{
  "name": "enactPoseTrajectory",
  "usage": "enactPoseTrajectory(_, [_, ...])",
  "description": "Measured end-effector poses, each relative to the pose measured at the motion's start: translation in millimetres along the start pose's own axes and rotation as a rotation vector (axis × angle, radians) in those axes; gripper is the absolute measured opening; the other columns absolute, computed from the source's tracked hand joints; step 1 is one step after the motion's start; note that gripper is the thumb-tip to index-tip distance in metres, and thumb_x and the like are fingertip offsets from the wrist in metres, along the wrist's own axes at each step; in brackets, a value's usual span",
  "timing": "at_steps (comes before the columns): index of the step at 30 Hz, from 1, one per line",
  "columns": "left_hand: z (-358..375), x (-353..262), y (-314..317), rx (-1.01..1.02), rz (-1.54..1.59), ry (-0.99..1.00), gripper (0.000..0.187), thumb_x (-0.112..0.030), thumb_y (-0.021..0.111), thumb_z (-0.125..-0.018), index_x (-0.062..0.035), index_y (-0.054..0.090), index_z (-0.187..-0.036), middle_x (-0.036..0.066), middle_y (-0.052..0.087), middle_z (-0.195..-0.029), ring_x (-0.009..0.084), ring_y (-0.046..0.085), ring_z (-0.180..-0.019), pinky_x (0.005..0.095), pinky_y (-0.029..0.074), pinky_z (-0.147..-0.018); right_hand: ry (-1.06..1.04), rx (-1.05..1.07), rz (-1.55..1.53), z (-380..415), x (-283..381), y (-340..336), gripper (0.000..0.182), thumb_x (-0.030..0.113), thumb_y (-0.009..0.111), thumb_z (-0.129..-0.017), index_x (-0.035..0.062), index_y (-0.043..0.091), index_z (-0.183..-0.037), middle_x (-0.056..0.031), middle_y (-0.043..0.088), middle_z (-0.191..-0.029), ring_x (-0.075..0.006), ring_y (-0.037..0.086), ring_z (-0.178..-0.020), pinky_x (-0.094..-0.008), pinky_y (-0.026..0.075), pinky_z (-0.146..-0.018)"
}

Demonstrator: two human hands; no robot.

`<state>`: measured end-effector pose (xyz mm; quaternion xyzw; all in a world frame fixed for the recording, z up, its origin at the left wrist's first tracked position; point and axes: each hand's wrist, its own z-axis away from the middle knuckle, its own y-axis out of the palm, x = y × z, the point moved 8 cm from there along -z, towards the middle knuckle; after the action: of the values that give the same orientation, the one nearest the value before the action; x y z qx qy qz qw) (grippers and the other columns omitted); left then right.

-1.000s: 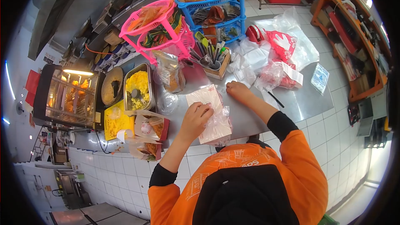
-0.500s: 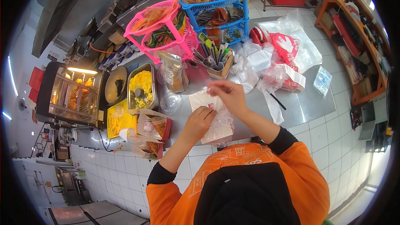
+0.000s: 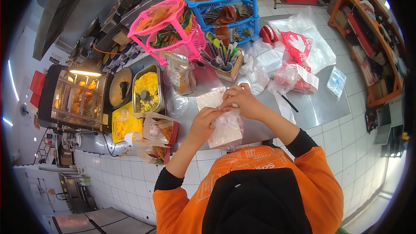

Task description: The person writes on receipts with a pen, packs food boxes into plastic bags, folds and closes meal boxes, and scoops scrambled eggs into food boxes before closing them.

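Head view, left to right: lit glass-fronted food cabinet (image 3: 78,99), then rectangular steel pan (image 3: 148,91) of yellow food, with yellow tray (image 3: 126,123) just below it. Open red-and-white cardboard boxes (image 3: 164,131) of food sit near the table's front edge, clear round plastic lid (image 3: 177,105) just above right of them.

Left hand (image 3: 203,122): fingers curled, fingertips at the gathered top of a clear thin plastic bag (image 3: 229,125). Pale printed flat box (image 3: 210,98) is on the steel table (image 3: 260,123), under and between both hands, bag over its near part. Right hand (image 3: 242,102): fingers bent, tips meeting the left's over the box; looks like a pinch on the plastic, exact grip can't be told.

Right of it: thin black stick (image 3: 290,103), then red-and-white plastic bags (image 3: 299,52), flat clear-and-blue packet (image 3: 336,82).
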<state>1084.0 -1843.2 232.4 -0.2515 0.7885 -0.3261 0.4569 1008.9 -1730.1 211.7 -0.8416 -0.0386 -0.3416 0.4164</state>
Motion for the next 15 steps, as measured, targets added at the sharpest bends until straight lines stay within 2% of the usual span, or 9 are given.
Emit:
enactPoseTrajectory(2, [0.7, 5.4, -0.6, -0.044, 0.095, -0.101, 0.041, 0.010, 0.062, -0.061, -0.0010, 0.067, -0.100, 0.009, 0.064, -0.101, 0.0265, 0.063, -0.091, 0.0326, 0.051, -0.080, 0.018, -0.031, 0.096, 4.7, -1.1, 3.4, 0.027, 0.009, 0.076, -0.065, 0.0227, 0.072, -0.088, 0.0068, 0.058, -0.093, -0.0142, 0.053, -0.102, -0.0400, 0.028, -0.095])
enactPoseTrajectory(7, [-5.9, 0.2, -9.5, -0.095, 0.148, -0.222, 0.038, 0.011, 0.059, -0.063, 0.0010, 0.069, -0.098, 0.009, 0.065, -0.098, 0.0212, 0.065, -0.088, 0.0269, 0.050, -0.075, -0.109, -0.090, 0.194, 8.2, 15.6, 0.7, 0.028, 0.007, 0.075, -0.063, 0.0195, 0.069, -0.088, 0.0074, 0.060, -0.095, -0.0143, 0.055, -0.103, -0.0397, 0.031, -0.095])
enactPoseTrajectory(11, [-6.7, 27.7, 0.3, 0.043, 0.202, -0.527, 0.027, 0.007, 0.064, -0.069, 0.0013, 0.070, -0.094, 0.008, 0.069, -0.089, 0.0143, 0.065, -0.081, 0.0261, 0.050, -0.071, -0.166, -0.145, 0.245, 11.5, 16.2, -0.1, 0.025, 0.011, 0.076, -0.064, 0.0159, 0.066, -0.087, 0.0065, 0.060, -0.096, -0.0150, 0.055, -0.103, -0.0390, 0.033, -0.095])
enactPoseTrajectory(13, [-8.9, 39.7, 1.8, 0.128, 0.289, -0.657, 0.022, 0.003, 0.067, -0.071, 0.0013, 0.071, -0.093, 0.007, 0.070, -0.084, 0.0111, 0.064, -0.075, 0.0266, 0.050, -0.068, -0.099, -0.195, 0.237, 16.3, 14.9, -6.5, 0.024, 0.016, 0.077, -0.066, 0.0151, 0.066, -0.087, 0.0050, 0.060, -0.092, -0.0154, 0.056, -0.100, -0.0381, 0.034, -0.092])
enactPoseTrajectory(15, [-11.6, 46.9, 6.1, 0.149, 0.395, -0.688, 0.020, 0.000, 0.070, -0.072, 0.0008, 0.071, -0.092, 0.005, 0.070, -0.080, 0.0097, 0.063, -0.071, 0.0272, 0.050, -0.066, -0.021, -0.215, 0.225, 22.7, 14.7, -11.7, 0.024, 0.020, 0.078, -0.068, 0.0145, 0.066, -0.088, 0.0035, 0.060, -0.089, -0.0157, 0.057, -0.095, -0.0365, 0.036, -0.087])
